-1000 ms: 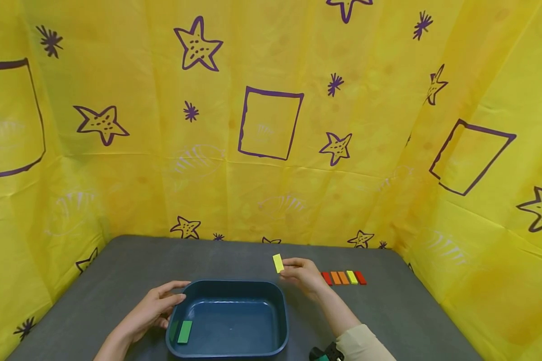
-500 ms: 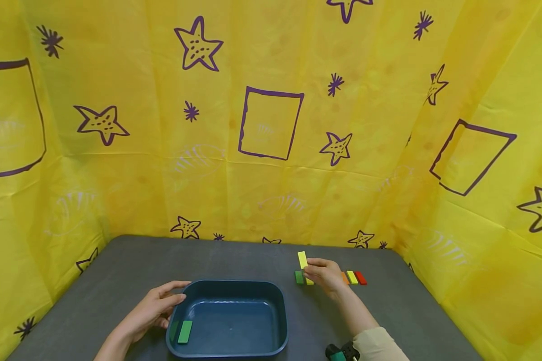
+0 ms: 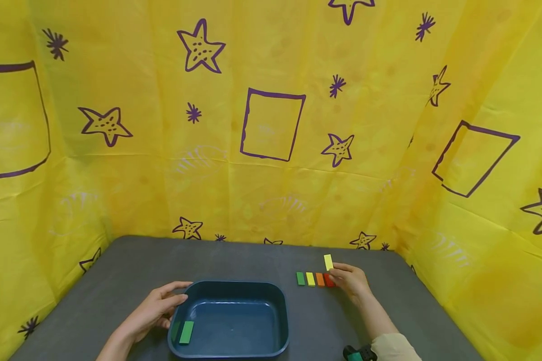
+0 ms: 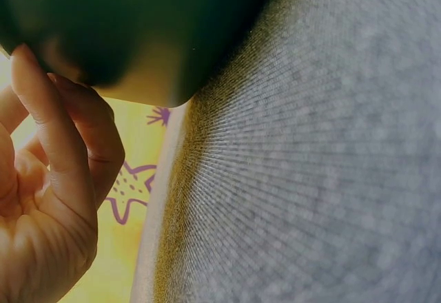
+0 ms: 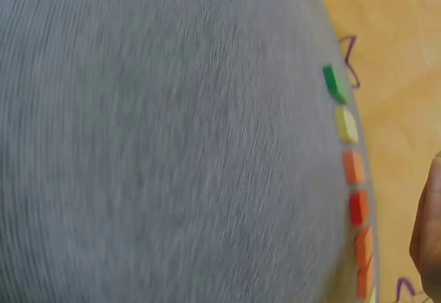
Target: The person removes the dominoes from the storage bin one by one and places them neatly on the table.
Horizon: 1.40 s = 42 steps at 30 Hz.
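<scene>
My right hand [image 3: 353, 283] pinches a yellow rectangular block [image 3: 328, 262] between thumb and fingers, holding it upright above a row of blocks. From the left, that row shows a green block [image 3: 300, 279], a yellow one [image 3: 310, 279], an orange one [image 3: 319, 279] and a red one [image 3: 328, 280]; the hand hides its right end. In the right wrist view the row continues past the red with orange blocks [image 5: 364, 248]. My left hand [image 3: 151, 308] grips the left rim of a dark blue plastic bin [image 3: 228, 351], fingers against its outer wall [image 4: 138, 86].
Inside the bin, a green block [image 3: 186, 332] lies near the left wall. The grey table [image 3: 235, 255] ends at a yellow curtain [image 3: 271, 200] printed with purple stars, which hangs on the back and both sides. A black device [image 3: 360, 353] is strapped to the right wrist.
My right hand has carried the yellow block to the right along the row, uncovering the blocks at its left end and covering those at its right. My left hand stays on the bin.
</scene>
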Each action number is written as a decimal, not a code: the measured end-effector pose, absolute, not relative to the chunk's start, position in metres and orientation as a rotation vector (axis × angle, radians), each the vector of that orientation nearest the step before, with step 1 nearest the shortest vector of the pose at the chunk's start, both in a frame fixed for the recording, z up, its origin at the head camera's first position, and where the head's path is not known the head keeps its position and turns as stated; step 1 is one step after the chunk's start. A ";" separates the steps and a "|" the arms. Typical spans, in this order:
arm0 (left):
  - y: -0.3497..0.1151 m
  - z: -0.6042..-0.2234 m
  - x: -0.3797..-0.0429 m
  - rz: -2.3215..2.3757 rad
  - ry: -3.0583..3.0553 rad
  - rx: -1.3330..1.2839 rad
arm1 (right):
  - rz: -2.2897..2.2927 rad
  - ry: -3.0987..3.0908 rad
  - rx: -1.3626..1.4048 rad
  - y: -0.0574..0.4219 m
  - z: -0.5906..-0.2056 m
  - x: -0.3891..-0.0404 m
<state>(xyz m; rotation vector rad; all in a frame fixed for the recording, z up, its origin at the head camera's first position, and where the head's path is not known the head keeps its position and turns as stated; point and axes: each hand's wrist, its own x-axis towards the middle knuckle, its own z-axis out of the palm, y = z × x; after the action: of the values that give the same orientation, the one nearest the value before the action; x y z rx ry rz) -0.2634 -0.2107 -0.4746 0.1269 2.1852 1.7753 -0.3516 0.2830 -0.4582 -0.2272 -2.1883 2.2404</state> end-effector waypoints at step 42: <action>-0.212 -0.471 -0.262 1.802 2.132 0.165 | 1.945 -1.973 -0.759 0.383 -0.476 -0.344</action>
<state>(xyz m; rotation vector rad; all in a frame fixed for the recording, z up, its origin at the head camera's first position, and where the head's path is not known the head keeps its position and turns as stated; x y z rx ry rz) -0.2622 -0.2123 -0.4713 0.1655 2.1324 1.8022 -0.3444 0.3831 -0.4761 -0.7594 -1.9730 1.9454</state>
